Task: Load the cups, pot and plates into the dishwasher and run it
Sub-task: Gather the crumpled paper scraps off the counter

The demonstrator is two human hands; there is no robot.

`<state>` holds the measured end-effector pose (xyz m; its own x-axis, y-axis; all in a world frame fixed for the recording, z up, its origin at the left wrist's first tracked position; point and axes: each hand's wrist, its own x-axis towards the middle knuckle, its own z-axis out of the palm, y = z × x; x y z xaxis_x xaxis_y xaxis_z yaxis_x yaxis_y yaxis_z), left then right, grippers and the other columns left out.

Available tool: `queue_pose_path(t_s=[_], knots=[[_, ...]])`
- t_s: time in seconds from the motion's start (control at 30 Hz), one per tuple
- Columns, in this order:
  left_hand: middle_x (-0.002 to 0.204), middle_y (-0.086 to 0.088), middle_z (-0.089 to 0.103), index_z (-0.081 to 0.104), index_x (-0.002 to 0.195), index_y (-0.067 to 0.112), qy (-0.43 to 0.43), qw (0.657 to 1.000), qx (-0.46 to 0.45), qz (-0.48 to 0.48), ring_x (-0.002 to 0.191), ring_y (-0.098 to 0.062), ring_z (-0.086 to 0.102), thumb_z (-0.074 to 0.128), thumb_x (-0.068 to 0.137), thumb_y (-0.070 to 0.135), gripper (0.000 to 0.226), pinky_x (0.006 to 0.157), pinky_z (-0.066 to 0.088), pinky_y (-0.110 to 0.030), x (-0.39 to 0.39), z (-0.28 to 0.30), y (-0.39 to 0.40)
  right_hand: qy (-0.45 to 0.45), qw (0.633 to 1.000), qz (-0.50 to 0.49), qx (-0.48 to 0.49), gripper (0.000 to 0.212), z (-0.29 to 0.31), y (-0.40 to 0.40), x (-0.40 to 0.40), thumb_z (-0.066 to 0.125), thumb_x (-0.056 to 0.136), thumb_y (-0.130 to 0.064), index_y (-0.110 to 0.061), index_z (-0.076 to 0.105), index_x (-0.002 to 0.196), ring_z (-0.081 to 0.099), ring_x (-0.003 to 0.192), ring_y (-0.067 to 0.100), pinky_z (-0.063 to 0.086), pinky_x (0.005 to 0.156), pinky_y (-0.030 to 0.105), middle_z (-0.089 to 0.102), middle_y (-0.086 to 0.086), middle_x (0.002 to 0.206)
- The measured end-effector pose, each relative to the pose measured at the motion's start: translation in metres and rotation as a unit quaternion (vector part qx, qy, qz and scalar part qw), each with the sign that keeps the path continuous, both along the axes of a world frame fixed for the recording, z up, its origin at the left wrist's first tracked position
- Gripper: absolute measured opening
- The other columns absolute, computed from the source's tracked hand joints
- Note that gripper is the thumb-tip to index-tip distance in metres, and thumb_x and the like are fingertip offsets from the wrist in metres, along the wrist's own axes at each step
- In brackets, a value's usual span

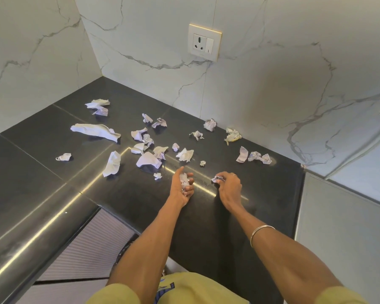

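Note:
No cup, pot, plate or dishwasher is in view. Several crumpled white paper scraps [148, 160] lie scattered over a black stone counter [42, 137]. My left hand [182, 187] is held palm up above the counter, its fingers curled round a wad of crumpled paper [184, 181]. My right hand [228, 185], with a ring on one finger, pinches a small paper scrap [216, 178] against the counter top. A metal bangle [260, 233] sits on my right forearm.
White marble walls meet in a corner behind the counter, with a wall socket [204, 42] on the back wall. A pale cabinet side [342, 216] bounds the counter on the right. A ribbed grey cabinet front [92, 249] lies below the counter's rounded front edge.

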<state>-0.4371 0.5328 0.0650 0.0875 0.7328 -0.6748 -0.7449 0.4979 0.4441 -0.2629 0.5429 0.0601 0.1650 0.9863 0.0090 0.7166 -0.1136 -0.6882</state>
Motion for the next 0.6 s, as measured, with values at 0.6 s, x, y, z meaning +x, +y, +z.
queue_pose_path(t_s=[0.6], knots=[[0.066, -0.005, 0.067, 0.066, 0.077, 0.008, 0.059, 0.998, 0.019, -0.007, 0.041, -0.011, 0.053, 0.067, 0.088, 0.038, 0.032, 0.037, 0.044, -0.02, 0.003, 0.001, -0.001, 0.104, 0.977, 0.182, 0.042, 0.007, 0.03, -0.009, -0.068, 0.073, 0.085, -0.027, -0.025, 0.08, 0.086, 0.068, 0.063, -0.002, 0.058, 0.062, 0.022, 0.074, -0.014, 0.074]])
